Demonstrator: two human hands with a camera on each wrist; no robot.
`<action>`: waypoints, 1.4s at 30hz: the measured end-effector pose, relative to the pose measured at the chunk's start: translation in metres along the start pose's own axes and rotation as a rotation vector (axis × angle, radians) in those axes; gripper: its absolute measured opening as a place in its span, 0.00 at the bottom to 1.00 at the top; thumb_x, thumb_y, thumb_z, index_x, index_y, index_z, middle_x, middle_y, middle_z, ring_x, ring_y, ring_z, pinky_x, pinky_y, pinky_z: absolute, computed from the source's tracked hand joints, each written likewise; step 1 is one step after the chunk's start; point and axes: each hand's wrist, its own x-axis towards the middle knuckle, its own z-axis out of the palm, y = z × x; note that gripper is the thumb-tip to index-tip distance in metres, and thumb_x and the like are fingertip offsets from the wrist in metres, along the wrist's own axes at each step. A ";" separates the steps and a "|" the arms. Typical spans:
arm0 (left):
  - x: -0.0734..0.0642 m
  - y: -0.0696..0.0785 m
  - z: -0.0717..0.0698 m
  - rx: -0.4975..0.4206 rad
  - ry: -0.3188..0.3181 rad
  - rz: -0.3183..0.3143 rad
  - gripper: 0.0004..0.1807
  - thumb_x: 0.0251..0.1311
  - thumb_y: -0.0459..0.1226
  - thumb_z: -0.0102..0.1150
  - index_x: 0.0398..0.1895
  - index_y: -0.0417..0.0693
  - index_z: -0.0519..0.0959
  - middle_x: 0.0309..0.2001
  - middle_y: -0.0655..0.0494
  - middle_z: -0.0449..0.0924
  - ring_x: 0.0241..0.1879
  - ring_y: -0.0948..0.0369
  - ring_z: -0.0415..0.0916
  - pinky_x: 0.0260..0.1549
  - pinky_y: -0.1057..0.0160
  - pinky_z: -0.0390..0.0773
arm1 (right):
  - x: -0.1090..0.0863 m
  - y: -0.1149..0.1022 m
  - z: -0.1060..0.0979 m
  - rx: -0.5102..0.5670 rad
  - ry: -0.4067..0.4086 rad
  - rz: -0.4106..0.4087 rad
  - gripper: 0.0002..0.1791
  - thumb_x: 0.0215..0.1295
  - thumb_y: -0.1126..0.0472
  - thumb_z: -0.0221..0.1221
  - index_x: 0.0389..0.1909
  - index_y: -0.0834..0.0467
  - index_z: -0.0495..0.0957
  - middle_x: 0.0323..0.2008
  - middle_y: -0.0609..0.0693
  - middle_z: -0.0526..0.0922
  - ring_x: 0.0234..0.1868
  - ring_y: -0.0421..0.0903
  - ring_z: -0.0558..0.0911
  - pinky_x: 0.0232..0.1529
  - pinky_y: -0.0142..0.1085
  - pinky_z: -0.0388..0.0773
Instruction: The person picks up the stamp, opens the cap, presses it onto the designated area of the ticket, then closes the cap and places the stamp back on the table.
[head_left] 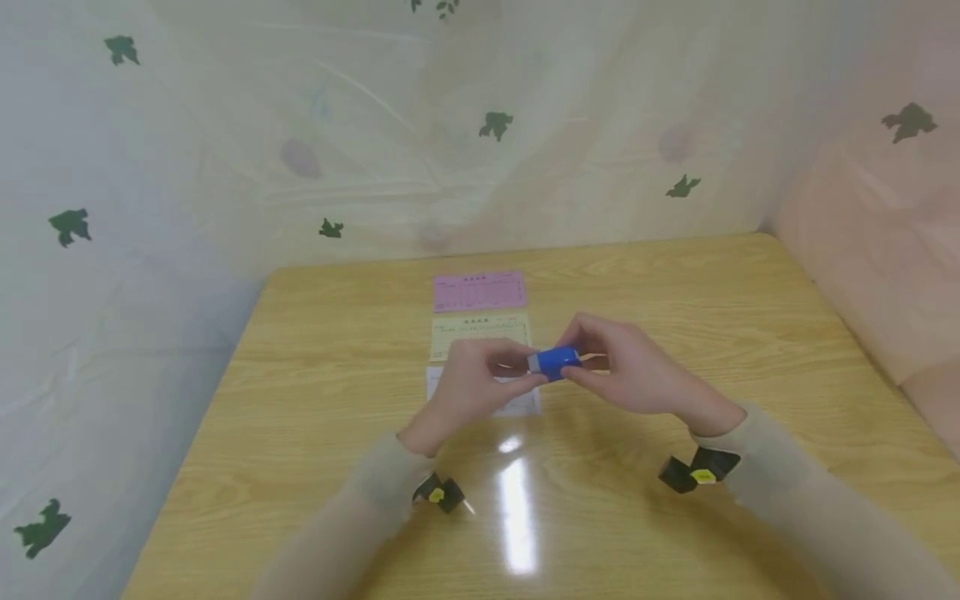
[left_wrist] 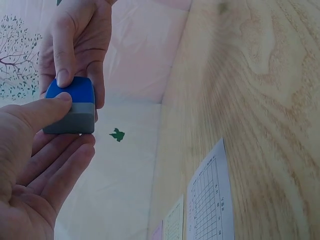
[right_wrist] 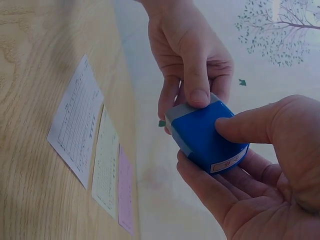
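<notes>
Both hands hold one blue stamp (head_left: 557, 362) above the table, in front of my chest. It has a rounded blue body, a grey cap (left_wrist: 75, 119) on its left end and a small white label with red print on its right end, seen in the right wrist view. My left hand (head_left: 480, 377) pinches the cap end between thumb and fingers. From the other side my right hand (head_left: 626, 364) grips the blue body, thumb on its near face. Below lies a white printed form (head_left: 522, 402), partly hidden by the left hand.
Behind the white form, a yellow form (head_left: 480, 327) and a pink form (head_left: 480, 292) lie in a column on the wooden table (head_left: 300, 433). A pale curtain (head_left: 390, 150) with green bird shapes hangs along the back and sides. Light glares off the tabletop near me.
</notes>
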 end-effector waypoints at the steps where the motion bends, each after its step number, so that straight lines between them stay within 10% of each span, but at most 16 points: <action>1: -0.001 0.000 0.000 -0.004 -0.004 -0.009 0.12 0.60 0.35 0.78 0.45 0.41 0.90 0.42 0.46 0.93 0.40 0.56 0.93 0.40 0.68 0.90 | 0.000 0.000 0.000 0.002 -0.002 0.000 0.11 0.70 0.71 0.67 0.47 0.56 0.79 0.47 0.50 0.88 0.53 0.51 0.90 0.52 0.44 0.91; 19: -0.016 -0.016 -0.013 0.109 -0.054 -0.132 0.13 0.58 0.31 0.76 0.45 0.36 0.87 0.43 0.43 0.91 0.42 0.52 0.91 0.40 0.70 0.90 | -0.012 0.001 -0.042 -0.164 0.176 0.068 0.09 0.72 0.68 0.66 0.50 0.60 0.78 0.49 0.57 0.88 0.51 0.55 0.91 0.53 0.50 0.90; 32: 0.021 -0.006 0.032 0.580 -0.325 0.016 0.20 0.68 0.45 0.71 0.59 0.47 0.87 0.45 0.55 0.89 0.40 0.64 0.82 0.41 0.71 0.83 | -0.017 0.007 -0.046 -0.161 0.166 0.098 0.10 0.71 0.68 0.66 0.50 0.59 0.79 0.50 0.56 0.88 0.51 0.55 0.90 0.53 0.50 0.90; 42: 0.030 -0.012 0.064 0.676 -0.383 0.026 0.11 0.69 0.47 0.69 0.46 0.54 0.91 0.41 0.61 0.90 0.41 0.66 0.83 0.48 0.70 0.84 | -0.023 0.009 -0.047 -0.149 0.159 0.148 0.11 0.72 0.68 0.66 0.51 0.59 0.79 0.51 0.57 0.88 0.52 0.55 0.90 0.54 0.47 0.90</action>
